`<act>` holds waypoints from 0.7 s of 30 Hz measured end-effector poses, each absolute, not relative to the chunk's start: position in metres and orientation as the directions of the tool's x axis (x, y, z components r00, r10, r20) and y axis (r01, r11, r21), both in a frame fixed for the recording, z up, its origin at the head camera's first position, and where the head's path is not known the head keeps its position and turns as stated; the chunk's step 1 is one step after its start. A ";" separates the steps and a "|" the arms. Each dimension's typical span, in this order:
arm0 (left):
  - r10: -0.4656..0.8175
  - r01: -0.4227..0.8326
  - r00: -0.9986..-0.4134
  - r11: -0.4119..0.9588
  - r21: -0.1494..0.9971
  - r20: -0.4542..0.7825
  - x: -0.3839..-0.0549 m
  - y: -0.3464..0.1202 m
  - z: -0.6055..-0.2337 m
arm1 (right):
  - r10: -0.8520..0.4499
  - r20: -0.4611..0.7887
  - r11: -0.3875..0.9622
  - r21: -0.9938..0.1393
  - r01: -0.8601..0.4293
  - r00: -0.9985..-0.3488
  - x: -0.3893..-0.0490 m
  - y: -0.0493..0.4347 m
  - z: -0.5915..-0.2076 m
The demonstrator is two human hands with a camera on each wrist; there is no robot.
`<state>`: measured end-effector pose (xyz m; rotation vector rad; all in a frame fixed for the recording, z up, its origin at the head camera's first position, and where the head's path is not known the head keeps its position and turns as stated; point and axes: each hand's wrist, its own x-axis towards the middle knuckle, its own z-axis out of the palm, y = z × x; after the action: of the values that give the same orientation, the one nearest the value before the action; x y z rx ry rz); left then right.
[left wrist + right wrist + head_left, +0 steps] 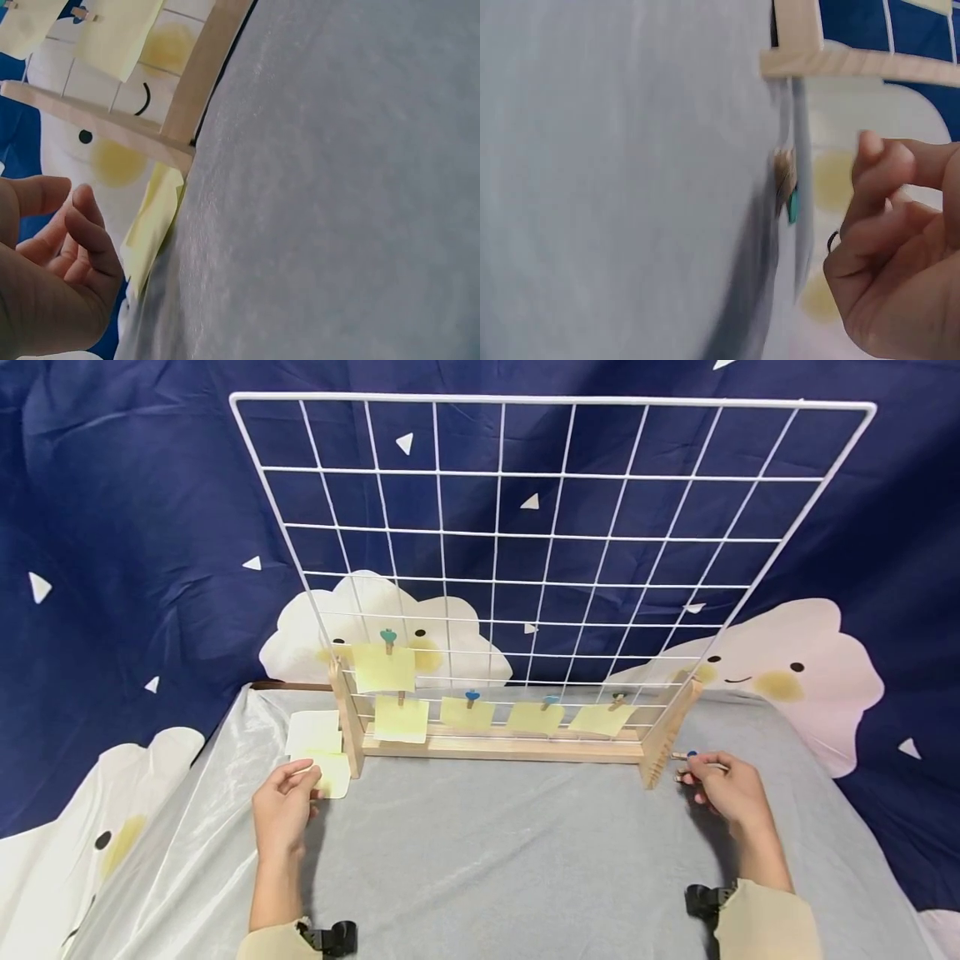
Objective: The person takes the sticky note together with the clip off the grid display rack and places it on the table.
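Note:
At the left, my left hand [281,806] hovers with loosely bent fingers over yellow sticky notes [335,781] lying on the cloth. In the left wrist view a gap shows between its thumb and fingers, with nothing held. My right hand [727,789] is at the right, beside small wooden clothespins [681,756], one blue-topped. Its fingers are loosely bent, the thumb close to the index finger, and no object shows between them in the right wrist view. There, a clothespin with a green top [784,180] lies on the cloth below the fingertips.
Between the hands stands a white wire grid [495,535] in a wooden base [495,749]. Several yellow notes [384,668] hang on its lower part from clothespins with coloured tops [472,696]. A grey cloth [487,852] covers the table; a dark blue curtain [150,460] hangs behind.

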<state>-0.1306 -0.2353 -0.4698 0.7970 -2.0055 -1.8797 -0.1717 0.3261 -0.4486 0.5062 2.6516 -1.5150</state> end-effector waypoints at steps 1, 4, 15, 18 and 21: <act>-0.562 -0.195 -0.812 0.000 0.981 -0.161 -0.131 -0.235 -0.469 | 0.255 -0.182 0.471 -0.834 0.286 -0.950 -0.172 0.323 -0.447; -0.555 -0.179 -0.818 -0.003 0.984 -0.150 -0.134 -0.232 -0.468 | 0.254 -0.143 0.469 -0.847 0.252 -0.956 -0.174 0.314 -0.444; -0.539 -0.160 -0.830 -0.011 0.987 -0.141 -0.136 -0.224 -0.465 | 0.245 -0.050 0.603 -0.774 0.193 -0.968 -0.170 0.296 -0.436; -0.530 -0.157 -0.836 -0.012 0.987 -0.140 -0.135 -0.223 -0.464 | 0.216 -0.045 0.645 -0.744 0.177 -0.975 -0.167 0.293 -0.430; -0.525 -0.151 -0.840 -0.012 0.988 -0.134 -0.135 -0.222 -0.463 | 0.164 -0.041 0.673 -0.725 0.142 -0.986 -0.165 0.292 -0.426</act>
<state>-0.1352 -0.2219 -0.4631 0.7090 -1.9898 -1.9282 -0.1654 0.2918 -0.4261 0.2653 2.8988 -1.2528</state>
